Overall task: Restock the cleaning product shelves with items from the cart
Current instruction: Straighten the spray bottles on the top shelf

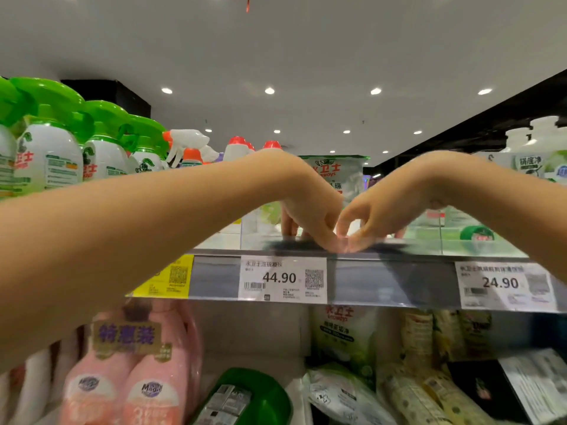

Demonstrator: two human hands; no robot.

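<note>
The step in hand looks like seating or squaring a product at the front of the top shelf (pixel 392 280). The left grip (pixel 306 216) and right grip (pixel 377 210) reach over the clear guard (pixel 260 228), and their thumbs meet at the shelf edge above the 44.90 tag (pixel 282 279). The fingers curl down behind the guard. Whether they clamp on the guard, hold something low behind it, or only rest there, I cannot tell.

A white and green pouch (pixel 334 176) stands on the shelf just behind the grips, its lower half hidden by them.

Next, I judge, the pouch needs to stand upright and face front before both grips let go and go back for more stock.

The cart is out of view. The spray bottles (pixel 49 154) at left are cut off by the frame, and the shelf below is blurred.
</note>
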